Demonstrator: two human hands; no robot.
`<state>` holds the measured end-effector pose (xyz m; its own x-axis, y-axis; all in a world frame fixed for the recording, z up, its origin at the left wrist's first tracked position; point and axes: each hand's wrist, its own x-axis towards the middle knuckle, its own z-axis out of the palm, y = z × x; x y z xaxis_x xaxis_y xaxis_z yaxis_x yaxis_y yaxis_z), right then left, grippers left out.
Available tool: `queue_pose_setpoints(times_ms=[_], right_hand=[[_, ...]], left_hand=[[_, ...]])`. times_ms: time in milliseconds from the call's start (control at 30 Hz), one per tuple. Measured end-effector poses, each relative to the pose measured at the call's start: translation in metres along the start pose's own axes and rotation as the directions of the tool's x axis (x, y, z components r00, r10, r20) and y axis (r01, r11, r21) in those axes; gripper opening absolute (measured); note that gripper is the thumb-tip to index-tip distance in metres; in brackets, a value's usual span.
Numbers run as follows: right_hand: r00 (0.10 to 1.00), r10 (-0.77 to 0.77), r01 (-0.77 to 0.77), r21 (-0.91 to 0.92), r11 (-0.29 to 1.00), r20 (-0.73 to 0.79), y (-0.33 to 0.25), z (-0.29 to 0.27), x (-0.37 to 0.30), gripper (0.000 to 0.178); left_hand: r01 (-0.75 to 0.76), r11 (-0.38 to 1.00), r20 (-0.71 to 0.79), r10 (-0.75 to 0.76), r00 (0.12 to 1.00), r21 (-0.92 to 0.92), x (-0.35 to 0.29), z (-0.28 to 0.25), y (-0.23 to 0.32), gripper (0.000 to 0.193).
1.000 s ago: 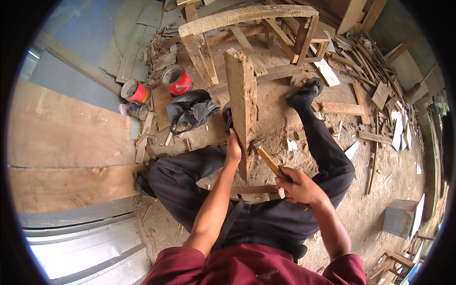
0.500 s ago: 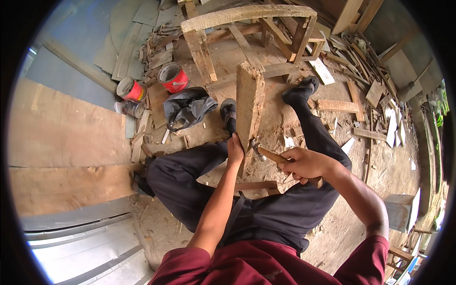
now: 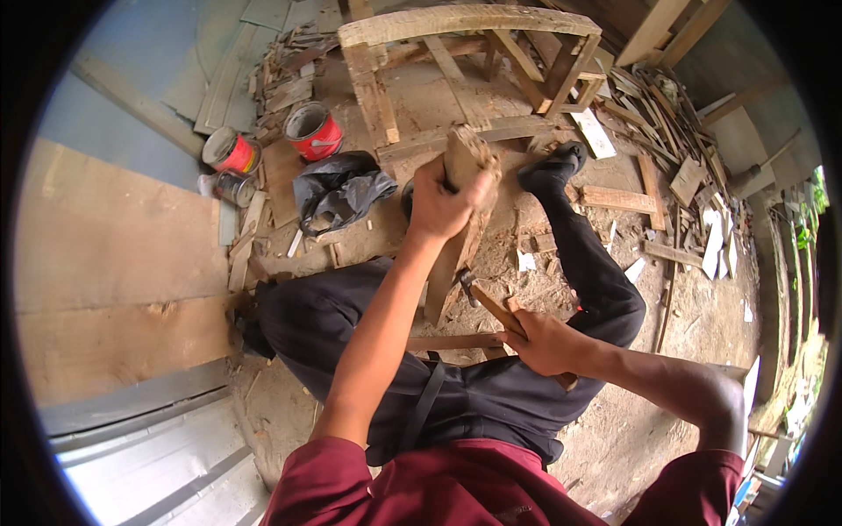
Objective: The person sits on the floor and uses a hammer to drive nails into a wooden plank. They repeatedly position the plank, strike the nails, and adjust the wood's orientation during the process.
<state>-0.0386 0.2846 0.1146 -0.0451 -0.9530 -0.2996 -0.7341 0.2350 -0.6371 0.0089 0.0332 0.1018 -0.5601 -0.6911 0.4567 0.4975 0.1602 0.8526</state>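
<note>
- A rough wooden plank (image 3: 445, 276) stands at a tilt between our legs, its ragged upper end in our left hand (image 3: 445, 200) and its lower end nearer our lap.
- Our left hand is closed around the plank near its top, thumb on the right edge and fingers wrapping the left.
- Below and to the right, our right hand (image 3: 545, 342) grips the wooden handle of a hammer (image 3: 496, 307); its head is just beside the plank's right edge, though whether they touch we cannot tell.
- Left of our right hand, a short wooden bar (image 3: 458, 342) lies crosswise between our dark trousers (image 3: 338, 302).
- Just left of our left hand, a crumpled black plastic bag (image 3: 342, 188) rests on the dirt floor, two red cans (image 3: 313, 133) beyond it.
- Ahead of both hands we face a wooden frame (image 3: 474, 24) with a curved top rail.
- Well to the right of our hands, scrap wood (image 3: 618, 199) litters the ground; far to their left stretches a broad wooden panel (image 3: 123, 228).
</note>
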Motion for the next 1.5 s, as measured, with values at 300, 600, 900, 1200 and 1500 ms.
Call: queue_pose_setpoints(times_ms=[300, 600, 900, 1200, 1500], right_hand=[[0.865, 0.483, -0.497, 0.100, 0.862, 0.139, -0.011, 0.003, -0.014, 0.043], [0.856, 0.507, -0.517, 0.210, 0.830, 0.102, -0.026, 0.001, 0.006, 0.038], [0.884, 0.391, -0.415, 0.042, 0.909, 0.257, -0.040, -0.030, 0.070, 0.044], [0.846, 0.458, -0.371, -0.314, 0.874, 0.272, 0.017, -0.022, 0.007, 0.041], [0.907, 0.403, -0.421, -0.256, 0.870, -0.124, 0.109, 0.007, 0.013, 0.054]], left_hand=[[0.034, 0.998, 0.008, -0.035, 0.999, 0.055, -0.003, 0.041, -0.025, 0.046], [0.101, 0.992, -0.018, -0.100, 0.995, 0.074, 0.016, 0.033, -0.038, 0.053], [0.061, 0.987, -0.043, -0.068, 0.997, -0.146, 0.018, -0.065, -0.022, 0.058], [0.387, 0.864, 0.531, -0.174, 0.829, -0.321, -0.053, 0.002, 0.028, 0.060], [0.229, 0.967, 0.256, -0.250, 0.934, 0.110, -0.062, 0.031, 0.001, 0.063]])
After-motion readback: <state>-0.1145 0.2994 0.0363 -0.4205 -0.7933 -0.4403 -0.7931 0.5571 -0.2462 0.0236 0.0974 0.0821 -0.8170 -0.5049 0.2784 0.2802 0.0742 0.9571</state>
